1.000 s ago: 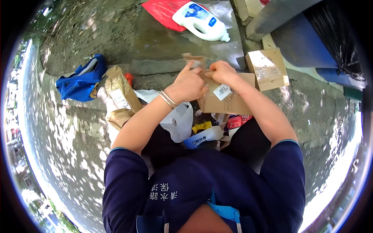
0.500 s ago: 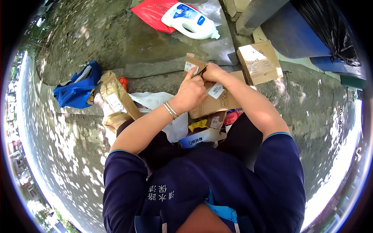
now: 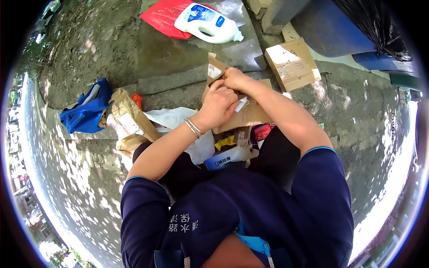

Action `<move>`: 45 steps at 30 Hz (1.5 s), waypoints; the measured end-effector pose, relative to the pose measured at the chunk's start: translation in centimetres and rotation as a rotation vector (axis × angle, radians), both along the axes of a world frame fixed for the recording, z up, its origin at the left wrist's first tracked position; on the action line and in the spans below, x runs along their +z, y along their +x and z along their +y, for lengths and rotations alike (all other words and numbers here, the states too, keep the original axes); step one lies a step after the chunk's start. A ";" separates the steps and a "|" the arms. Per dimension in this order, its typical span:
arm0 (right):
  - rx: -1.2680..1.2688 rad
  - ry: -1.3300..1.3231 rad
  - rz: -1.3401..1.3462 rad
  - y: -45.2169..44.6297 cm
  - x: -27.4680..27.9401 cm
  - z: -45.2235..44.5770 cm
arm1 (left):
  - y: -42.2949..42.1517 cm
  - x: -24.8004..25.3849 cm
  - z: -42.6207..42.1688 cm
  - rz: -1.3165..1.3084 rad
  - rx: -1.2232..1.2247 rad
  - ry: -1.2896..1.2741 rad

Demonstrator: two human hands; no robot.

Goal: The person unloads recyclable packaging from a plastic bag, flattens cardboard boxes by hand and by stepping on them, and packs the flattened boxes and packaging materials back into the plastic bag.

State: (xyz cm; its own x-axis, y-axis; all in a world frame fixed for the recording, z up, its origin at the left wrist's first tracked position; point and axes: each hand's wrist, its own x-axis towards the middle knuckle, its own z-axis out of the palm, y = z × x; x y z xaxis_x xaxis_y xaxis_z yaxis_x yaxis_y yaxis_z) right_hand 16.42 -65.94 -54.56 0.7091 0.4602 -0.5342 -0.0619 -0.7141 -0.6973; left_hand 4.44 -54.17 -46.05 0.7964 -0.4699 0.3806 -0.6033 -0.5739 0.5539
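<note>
Over an opened cardboard box (image 3: 252, 114) in front of my knees, both hands are close together. My left hand (image 3: 218, 106), with bangles at the wrist, has its fingers curled against the raised cardboard flap (image 3: 215, 68). Just above and to the right, my right hand (image 3: 237, 80) is closed on the same cardboard; its fingertips are partly hidden. A white label (image 3: 241, 104) shows between my hands, on the box. Below it, between my legs, lie a yellow packet (image 3: 225, 143), a red package (image 3: 262, 131) and a blue-and-white printed packet (image 3: 228, 158).
A white plastic bag (image 3: 203, 145) and brown packaging (image 3: 128, 114) lie left, beyond them a blue bag (image 3: 91, 109). Ahead, a white detergent bottle (image 3: 207, 20) rests on a red bag (image 3: 161, 18). Another cardboard box (image 3: 292, 67) sits right, near a blue bin (image 3: 333, 33).
The view has shifted slightly. My hands remain on the cardboard. The white label, flat and readable before, now appears narrower and tilted beside my left fingers.
</note>
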 end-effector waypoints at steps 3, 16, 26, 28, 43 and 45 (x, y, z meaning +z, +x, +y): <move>-0.002 -0.290 -0.431 0.4 -0.4 -2.7 | -0.7 3.0 -0.9 -0.057 -0.242 -0.174; 0.216 0.377 -0.425 -0.7 14.4 -0.2 | 4.3 3.2 4.5 0.306 0.321 -0.518; 0.048 0.400 -0.823 -1.2 16.2 -0.5 | 6.8 1.4 5.1 -0.110 0.585 -0.198; 0.258 0.311 -1.286 -2.4 16.6 0.1 | 7.3 1.5 5.4 0.069 0.680 -0.209; -0.357 0.885 -0.659 -4.3 24.1 -7.9 | 9.4 -3.5 23.3 0.174 1.041 -0.219; -0.603 0.760 -0.323 -3.6 22.9 -6.7 | 8.7 -0.4 17.0 0.413 0.716 -0.114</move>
